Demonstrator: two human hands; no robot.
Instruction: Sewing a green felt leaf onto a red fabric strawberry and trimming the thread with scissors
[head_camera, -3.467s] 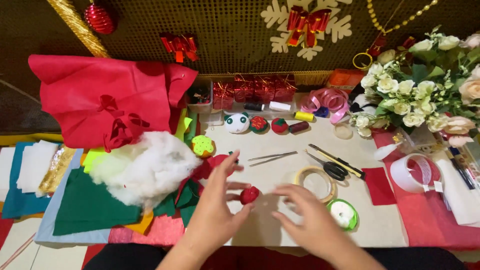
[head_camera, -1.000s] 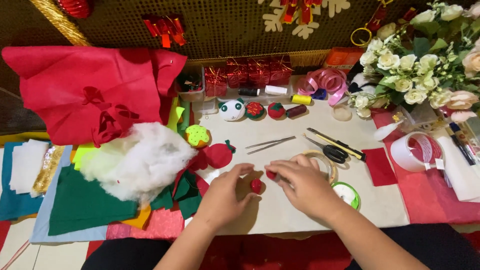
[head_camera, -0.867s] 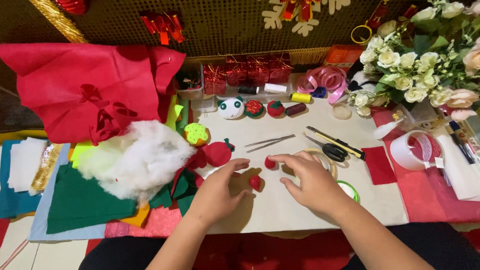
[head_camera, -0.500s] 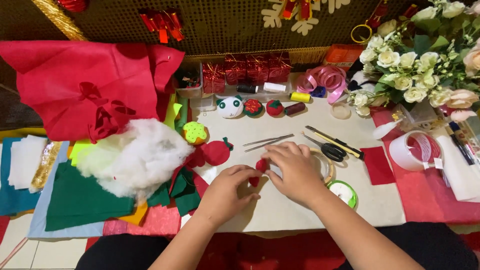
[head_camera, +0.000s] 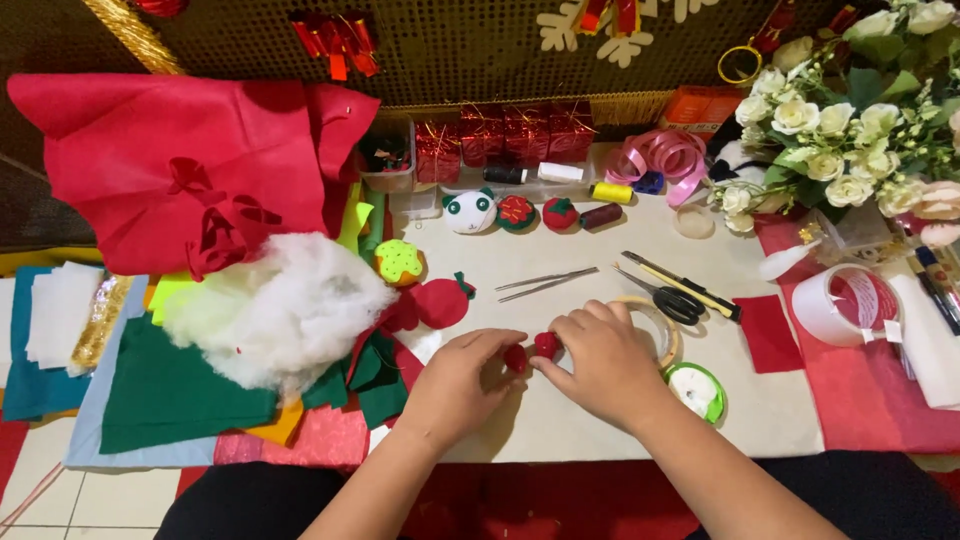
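Near the front edge of the cream table (head_camera: 600, 440), the left hand (head_camera: 455, 385) and the right hand (head_camera: 600, 362) meet, each pinching one of two small red felt pieces (head_camera: 530, 352) that touch between their fingertips. White stuffing (head_camera: 275, 310) lies towards the table's left edge, and tweezers (head_camera: 548, 283) and black scissors (head_camera: 668, 296) lie just behind the hands.

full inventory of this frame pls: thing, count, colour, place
small felt pieces: two, red, pinched between both hands
stuffing: one heap, white, left of the hands
felt sheet: one large, red, far left
green felt: one sheet, under the stuffing
tweezers: one, silver, table centre
scissors: one, black handles, right of the tweezers
tape roll: one, clear, right
flowers: one bunch, white, upper right
gift boxes: several, shiny red, back edge
left hand: on the felt pieces
right hand: on the felt pieces
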